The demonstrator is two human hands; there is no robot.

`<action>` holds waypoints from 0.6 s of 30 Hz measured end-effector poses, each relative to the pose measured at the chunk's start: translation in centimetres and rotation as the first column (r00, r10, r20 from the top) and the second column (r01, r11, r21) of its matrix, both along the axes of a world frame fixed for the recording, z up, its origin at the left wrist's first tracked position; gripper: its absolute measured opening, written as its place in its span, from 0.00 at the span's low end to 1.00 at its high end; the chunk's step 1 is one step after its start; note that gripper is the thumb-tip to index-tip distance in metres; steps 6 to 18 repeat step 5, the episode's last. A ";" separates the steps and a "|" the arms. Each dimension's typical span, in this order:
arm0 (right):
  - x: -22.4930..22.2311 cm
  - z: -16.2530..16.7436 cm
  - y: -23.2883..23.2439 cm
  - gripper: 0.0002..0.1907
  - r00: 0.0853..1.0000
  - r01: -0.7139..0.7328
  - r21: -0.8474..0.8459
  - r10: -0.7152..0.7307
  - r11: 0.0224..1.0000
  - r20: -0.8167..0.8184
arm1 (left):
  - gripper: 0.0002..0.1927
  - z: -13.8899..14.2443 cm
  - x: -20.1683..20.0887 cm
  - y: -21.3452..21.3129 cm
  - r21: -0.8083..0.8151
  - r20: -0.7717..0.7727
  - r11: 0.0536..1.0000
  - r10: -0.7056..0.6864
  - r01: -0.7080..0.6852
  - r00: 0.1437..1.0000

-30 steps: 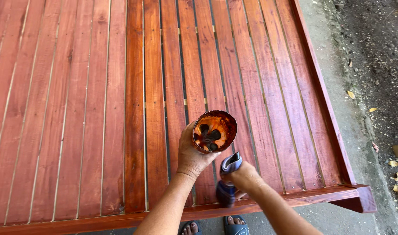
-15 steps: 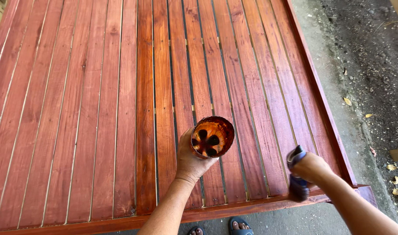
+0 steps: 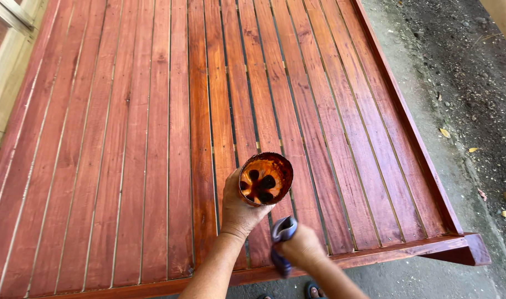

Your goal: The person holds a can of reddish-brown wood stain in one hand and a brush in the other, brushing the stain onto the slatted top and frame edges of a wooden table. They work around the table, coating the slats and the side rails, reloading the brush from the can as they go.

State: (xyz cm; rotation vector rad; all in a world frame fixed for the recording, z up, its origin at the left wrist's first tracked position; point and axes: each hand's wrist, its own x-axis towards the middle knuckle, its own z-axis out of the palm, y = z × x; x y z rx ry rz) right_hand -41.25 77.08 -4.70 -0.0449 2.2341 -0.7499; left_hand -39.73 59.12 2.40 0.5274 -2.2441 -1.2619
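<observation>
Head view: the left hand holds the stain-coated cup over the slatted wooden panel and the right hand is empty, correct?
Not quite. In the head view the right hand is not empty: it grips a blue-handled tool. The rest stands: the left hand holds the stain-coated cup over the slatted wooden panel.

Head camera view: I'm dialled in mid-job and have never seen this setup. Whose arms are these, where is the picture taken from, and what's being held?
No machine here: a person's two bare arms, filmed by a camera worn on their head, looking down. Below lies a large slatted wooden panel, glossy red-brown, beside a concrete strip and dirt. The left hand has a grip around a small cut-open container holding dark reddish liquid. The right hand is closed around a blue-handled tool, probably a brush; its tip is hidden.
</observation>
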 end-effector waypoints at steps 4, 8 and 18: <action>6.0 -0.7 -3.1 0.17 0.990 0.143 -0.425 -0.134 0.894 0.050 | 0.46 6.7 0.5 -0.8 -0.015 0.131 0.999 0.045 -0.043 0.990; 7.0 -1.0 -3.4 0.18 0.982 0.184 -0.571 -0.169 0.800 0.080 | 0.46 9.1 3.1 0.3 -0.019 0.126 0.999 0.043 -0.041 0.991; 7.0 -1.0 -3.4 0.18 0.982 0.184 -0.571 -0.169 0.800 0.080 | 0.46 9.1 3.1 0.3 -0.019 0.126 0.999 0.043 -0.041 0.991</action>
